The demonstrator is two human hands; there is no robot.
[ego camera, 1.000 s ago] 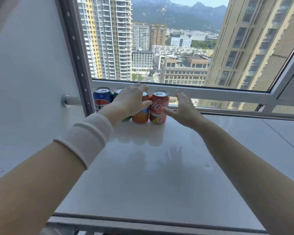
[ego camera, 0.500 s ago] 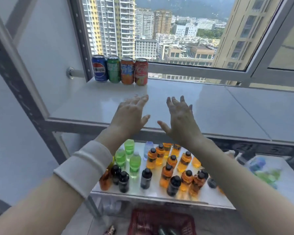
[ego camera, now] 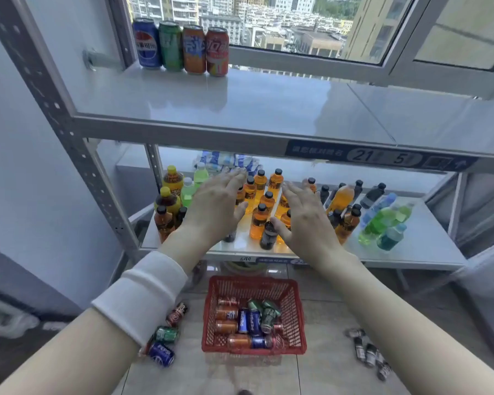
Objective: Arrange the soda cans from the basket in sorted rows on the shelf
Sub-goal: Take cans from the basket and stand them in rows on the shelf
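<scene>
The left hand [ego camera: 214, 206] and right hand [ego camera: 305, 220] hover palm-down, fingers spread wide and holding nothing, in front of the lower shelf's bottles [ego camera: 258, 223]. At the back left of the grey metal top shelf [ego camera: 268, 104], four upright cans touch in a row: blue Pepsi can [ego camera: 146, 42], green can [ego camera: 170, 46], orange can [ego camera: 194, 49], red can [ego camera: 217, 52]. On the floor, the red plastic mesh basket [ego camera: 208, 317] holds jumbled cans, two blue ones [ego camera: 254, 322] reading "PEPSI". A blue label strip [ego camera: 382, 158] on the shelf edge reads "21" and "5".
</scene>
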